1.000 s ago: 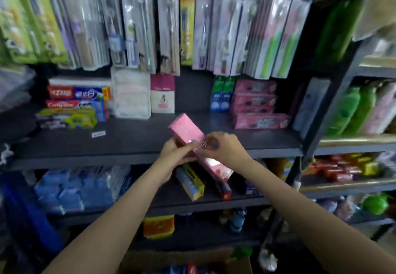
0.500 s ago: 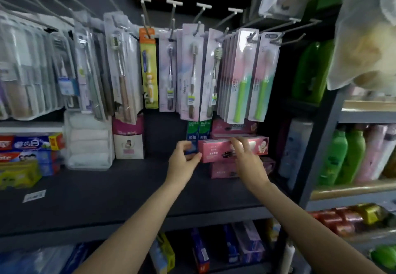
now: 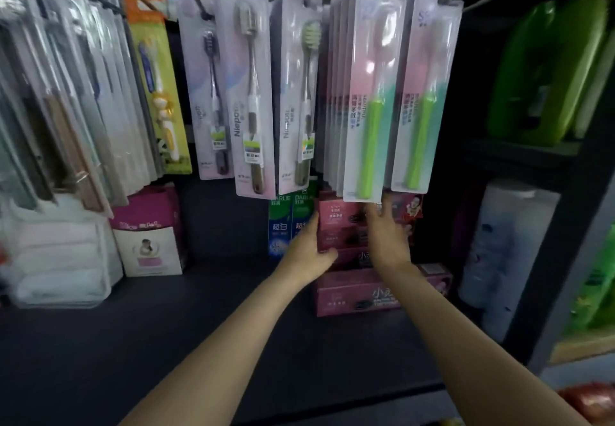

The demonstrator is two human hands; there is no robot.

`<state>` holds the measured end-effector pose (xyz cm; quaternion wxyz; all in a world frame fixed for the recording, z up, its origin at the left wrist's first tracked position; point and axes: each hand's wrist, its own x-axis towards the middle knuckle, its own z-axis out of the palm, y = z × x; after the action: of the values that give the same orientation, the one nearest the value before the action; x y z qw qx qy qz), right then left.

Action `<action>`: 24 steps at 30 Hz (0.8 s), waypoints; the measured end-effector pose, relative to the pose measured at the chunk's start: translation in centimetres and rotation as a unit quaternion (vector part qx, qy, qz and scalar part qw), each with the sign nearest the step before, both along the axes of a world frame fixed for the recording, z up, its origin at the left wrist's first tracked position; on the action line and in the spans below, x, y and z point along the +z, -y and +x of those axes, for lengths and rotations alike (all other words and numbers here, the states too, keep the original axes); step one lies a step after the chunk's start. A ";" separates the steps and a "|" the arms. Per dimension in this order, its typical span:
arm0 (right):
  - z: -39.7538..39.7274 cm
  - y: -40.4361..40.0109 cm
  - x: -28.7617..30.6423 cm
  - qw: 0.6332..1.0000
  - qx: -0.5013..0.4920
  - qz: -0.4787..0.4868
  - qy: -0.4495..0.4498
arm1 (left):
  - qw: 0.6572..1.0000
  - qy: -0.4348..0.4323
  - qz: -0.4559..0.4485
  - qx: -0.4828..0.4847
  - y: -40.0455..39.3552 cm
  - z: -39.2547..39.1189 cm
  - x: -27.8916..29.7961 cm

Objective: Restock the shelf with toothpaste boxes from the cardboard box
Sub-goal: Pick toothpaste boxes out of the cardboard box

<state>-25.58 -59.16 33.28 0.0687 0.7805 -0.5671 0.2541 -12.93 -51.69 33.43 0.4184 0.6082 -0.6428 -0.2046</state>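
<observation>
Shelf point(image 3: 166, 342) | pink toothpaste box point(image 3: 342, 216) atop stack | left hand point(image 3: 311, 247) grips end | right hand point(image 3: 387, 236) flat on front

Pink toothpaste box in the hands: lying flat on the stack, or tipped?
Flat. The pink toothpaste box lies level atop the pink stack, left hand at its end, right hand across its front.
</observation>
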 end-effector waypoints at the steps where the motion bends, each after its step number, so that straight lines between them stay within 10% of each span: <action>1: 0.2 0.7 0.0 1.000 0.005 0.012 0.002 | 1.000 -0.005 0.024 -0.004 0.6 0.0 0.0; 24: 1.8 -0.4 -2.7 0.994 0.050 0.061 0.078 | 0.994 -0.099 0.046 0.032 1.6 0.0 -1.3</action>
<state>-23.76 -58.80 30.56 -0.0368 0.7884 -0.5454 0.2823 -12.88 -53.34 32.15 0.4578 0.6238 -0.5686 -0.2792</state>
